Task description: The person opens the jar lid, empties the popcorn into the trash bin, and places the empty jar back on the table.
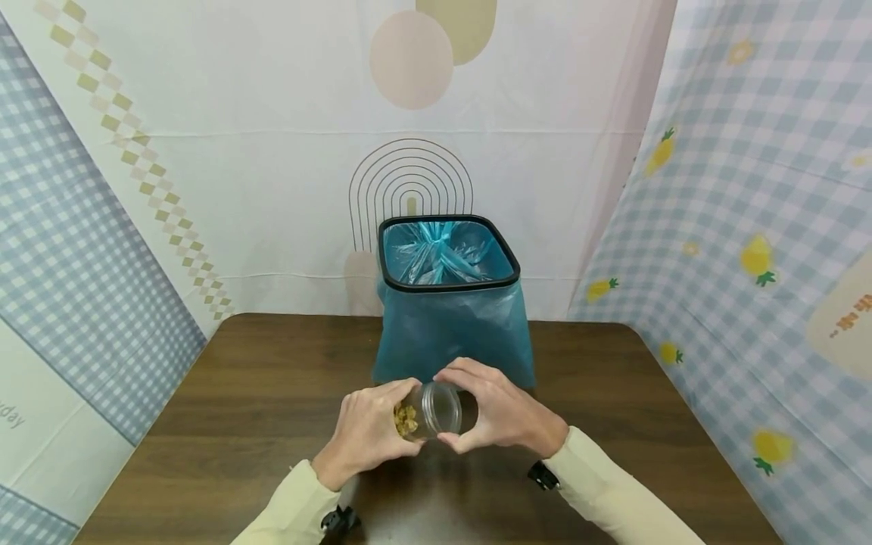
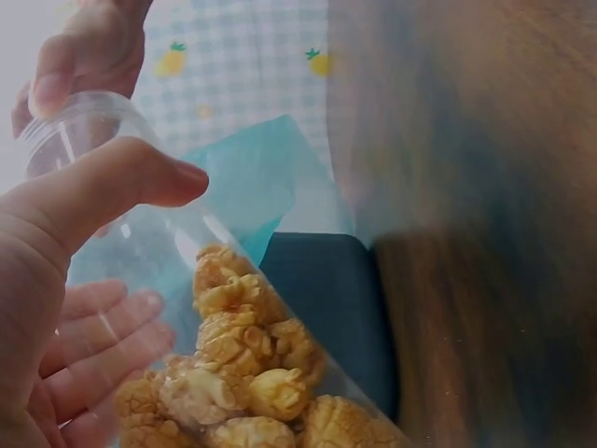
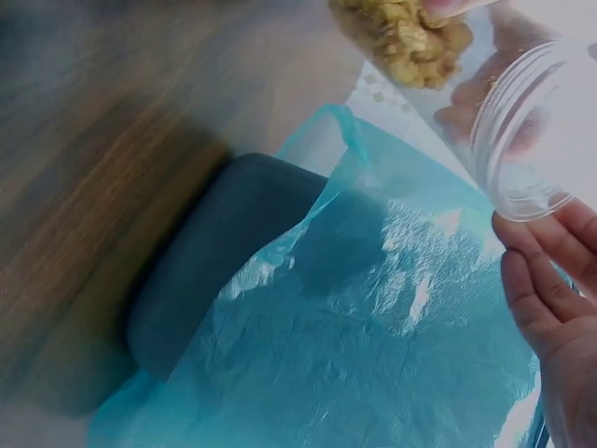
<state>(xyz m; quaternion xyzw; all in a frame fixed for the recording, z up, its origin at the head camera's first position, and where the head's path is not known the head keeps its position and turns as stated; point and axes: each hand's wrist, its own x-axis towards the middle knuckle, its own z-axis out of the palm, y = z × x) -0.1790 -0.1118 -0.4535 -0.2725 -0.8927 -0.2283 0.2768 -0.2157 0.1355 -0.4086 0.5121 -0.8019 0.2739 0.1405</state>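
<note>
A clear plastic jar (image 2: 154, 219) of caramel popcorn (image 2: 252, 364) is tilted on its side above the table. My left hand (image 1: 371, 428) grips the jar's body, thumb on one side and fingers on the other. At the threaded mouth (image 3: 522, 131), my right hand (image 1: 507, 412) holds the rim between thumb and fingertips, its palm apart from the mouth. The popcorn lies toward the jar's bottom end, partly hidden by my left hand in the head view. Just beyond both hands stands a bin lined with a blue bag (image 1: 453, 333).
A black rim (image 1: 450, 288) holds the bag around the bin's top, and gathered blue plastic (image 1: 439, 253) shows inside. The bin's dark base (image 3: 229, 252) shows below the bag. All stands on a brown wooden table (image 1: 272, 393), with patterned cloth (image 1: 272, 204) hanging behind and at both sides.
</note>
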